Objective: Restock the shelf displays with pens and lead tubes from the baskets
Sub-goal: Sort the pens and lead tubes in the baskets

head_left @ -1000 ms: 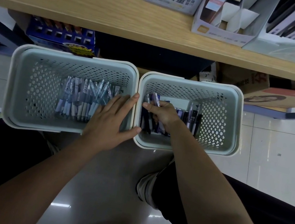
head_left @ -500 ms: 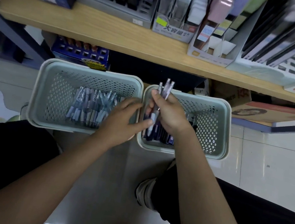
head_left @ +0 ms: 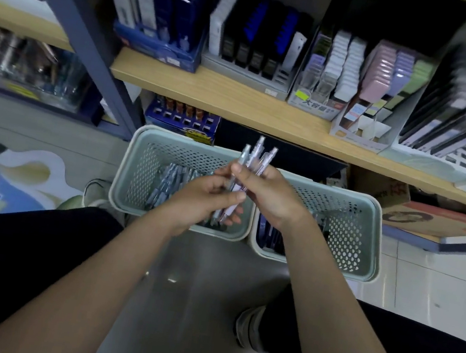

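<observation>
While both hands [head_left: 240, 199] grip them, pens [head_left: 251, 161] point up twd shelf [head_left: 237, 106].

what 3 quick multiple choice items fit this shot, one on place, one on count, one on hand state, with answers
1. Where do the baskets stand?
A. on the floor below the wooden shelf
B. on the wooden shelf
C. on the person's lap

2. How many baskets are there?
A. one
B. two
C. four

3. What are the hands doing?
A. both hang idle
B. both hold a bunch of pens
C. both grip a basket rim

Answers:
1 A, the left basket and right basket sit under the wooden shelf.
2 B, two side by side.
3 B, left hand and right hand hold the pens.
</observation>
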The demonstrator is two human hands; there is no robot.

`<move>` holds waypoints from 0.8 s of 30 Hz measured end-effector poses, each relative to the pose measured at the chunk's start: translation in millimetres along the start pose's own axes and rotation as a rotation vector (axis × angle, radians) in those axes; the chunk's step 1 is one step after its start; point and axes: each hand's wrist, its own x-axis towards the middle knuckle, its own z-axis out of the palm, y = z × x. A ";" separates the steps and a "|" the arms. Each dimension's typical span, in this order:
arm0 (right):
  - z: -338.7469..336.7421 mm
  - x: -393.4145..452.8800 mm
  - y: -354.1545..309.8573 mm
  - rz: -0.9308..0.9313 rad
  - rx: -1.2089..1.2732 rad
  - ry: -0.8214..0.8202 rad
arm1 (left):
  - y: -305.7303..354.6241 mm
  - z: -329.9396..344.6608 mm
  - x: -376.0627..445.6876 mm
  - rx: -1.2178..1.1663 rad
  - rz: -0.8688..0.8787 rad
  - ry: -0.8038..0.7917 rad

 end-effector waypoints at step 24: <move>-35.2 49.2 143.5 0.210 -0.258 0.480 | -83.8 -7.4 90.6 0.154 -0.312 0.013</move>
